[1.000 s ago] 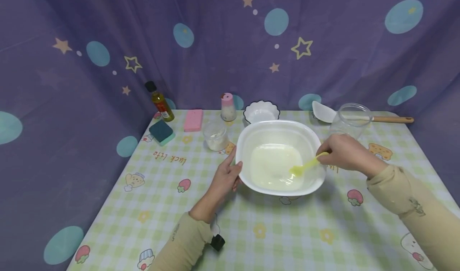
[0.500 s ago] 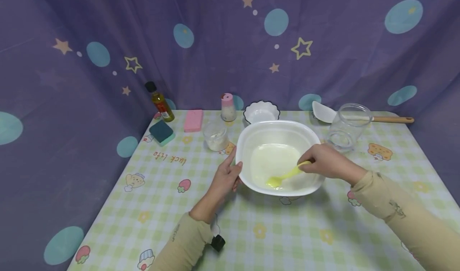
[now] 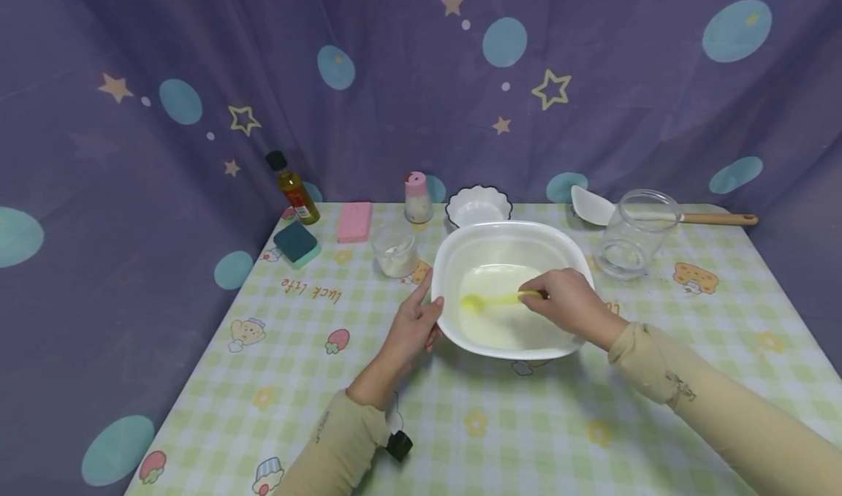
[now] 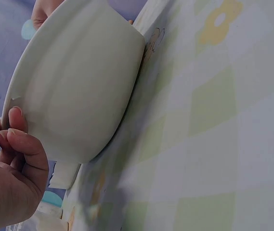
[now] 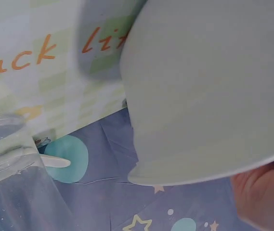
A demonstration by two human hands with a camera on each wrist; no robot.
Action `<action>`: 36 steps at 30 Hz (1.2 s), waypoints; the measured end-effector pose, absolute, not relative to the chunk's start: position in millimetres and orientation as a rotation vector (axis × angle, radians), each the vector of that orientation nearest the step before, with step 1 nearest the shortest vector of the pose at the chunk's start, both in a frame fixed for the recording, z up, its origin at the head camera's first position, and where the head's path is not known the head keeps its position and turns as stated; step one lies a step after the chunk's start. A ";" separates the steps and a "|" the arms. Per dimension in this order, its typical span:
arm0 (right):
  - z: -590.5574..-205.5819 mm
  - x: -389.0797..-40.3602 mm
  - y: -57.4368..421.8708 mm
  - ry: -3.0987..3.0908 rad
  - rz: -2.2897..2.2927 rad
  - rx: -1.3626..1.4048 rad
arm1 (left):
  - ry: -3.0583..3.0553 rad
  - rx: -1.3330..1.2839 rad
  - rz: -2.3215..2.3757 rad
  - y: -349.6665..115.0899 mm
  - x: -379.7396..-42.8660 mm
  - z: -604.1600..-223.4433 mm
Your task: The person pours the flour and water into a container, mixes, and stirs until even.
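Note:
A white basin [image 3: 509,246] stands on the checked tablecloth with pale, shiny liquid [image 3: 503,335] in its bottom. My left hand [image 3: 409,326] grips its left rim, thumb on top; the left wrist view shows the curled fingers [image 4: 28,151] against the outer wall. Over the basin's right side, my right hand [image 3: 571,304] pinches the handle of a yellow spoon [image 3: 490,301]. The spoon's head points left, at the liquid. In the right wrist view the basin wall [image 5: 209,86] hides the spoon and most of that hand [image 5: 262,197].
Behind the basin are a scalloped bowl [image 3: 479,205], a pink-topped shaker [image 3: 417,198] and a cup of white stuff [image 3: 396,251]. Leftward are a pink sponge [image 3: 354,222], a dark green sponge [image 3: 296,243] and an oil bottle [image 3: 296,191]. Rightward, a clear jar [image 3: 634,240] stands before a spatula [image 3: 717,219].
My right hand has moved left over the basin, sweeping the spoon through the liquid from the right, along the near side, to the left. The left hand and basin have stayed put.

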State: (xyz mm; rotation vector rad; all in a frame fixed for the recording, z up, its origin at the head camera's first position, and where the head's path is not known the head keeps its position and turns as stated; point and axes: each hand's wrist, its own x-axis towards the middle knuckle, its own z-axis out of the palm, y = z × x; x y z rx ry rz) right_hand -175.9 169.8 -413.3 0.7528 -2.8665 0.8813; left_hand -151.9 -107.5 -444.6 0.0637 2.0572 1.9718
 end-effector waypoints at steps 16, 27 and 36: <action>-403.3 -187.5 196.0 -2.931 0.785 0.483 | 2.056 0.055 1.956 -104.6 -143.3 -424.0; -383.5 -180.8 220.5 -3.021 0.745 0.531 | 2.044 0.063 1.961 -105.1 -143.2 -423.3; -366.9 -174.8 227.3 -3.116 0.718 0.505 | 2.051 0.066 1.969 -105.8 -144.3 -424.8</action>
